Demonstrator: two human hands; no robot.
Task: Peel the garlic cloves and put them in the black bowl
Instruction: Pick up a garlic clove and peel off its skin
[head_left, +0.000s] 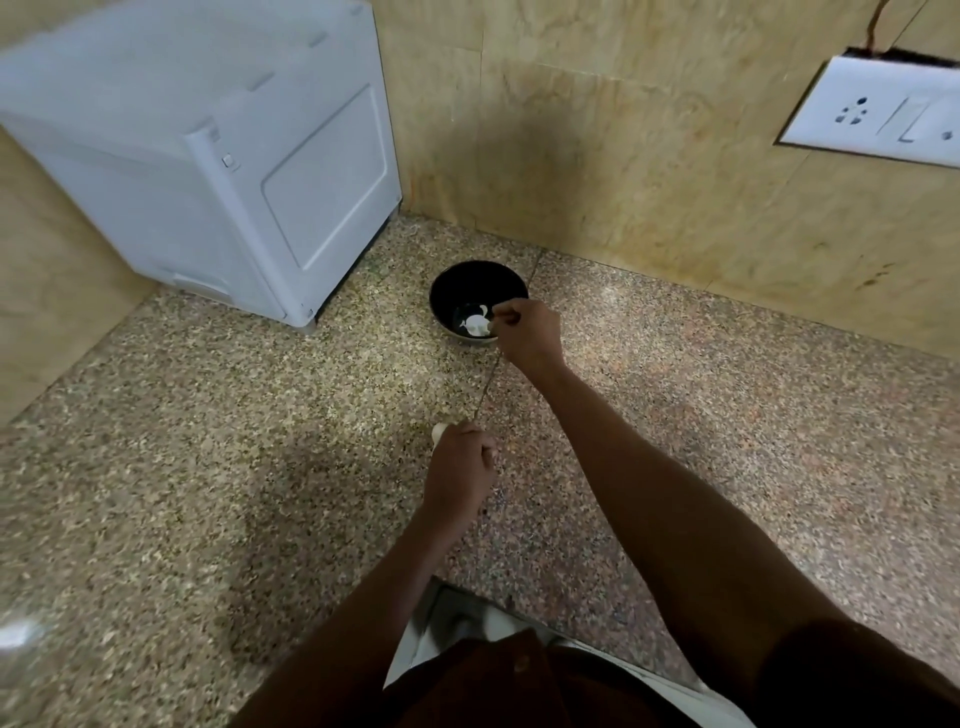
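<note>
The black bowl sits on the speckled granite counter near the back wall, with pale peeled garlic cloves lying in its bottom. My right hand reaches over the bowl's right rim with curled fingers, and a small pale piece shows at its fingertips. Nearer to me, my left hand rests on the counter with its fingers closed around garlic, whose pale tip sticks out at the hand's upper left.
A white appliance stands at the back left, close to the bowl. Tan tiled walls enclose the corner, and a white socket plate hangs on the right wall. The counter's front edge lies just before my body.
</note>
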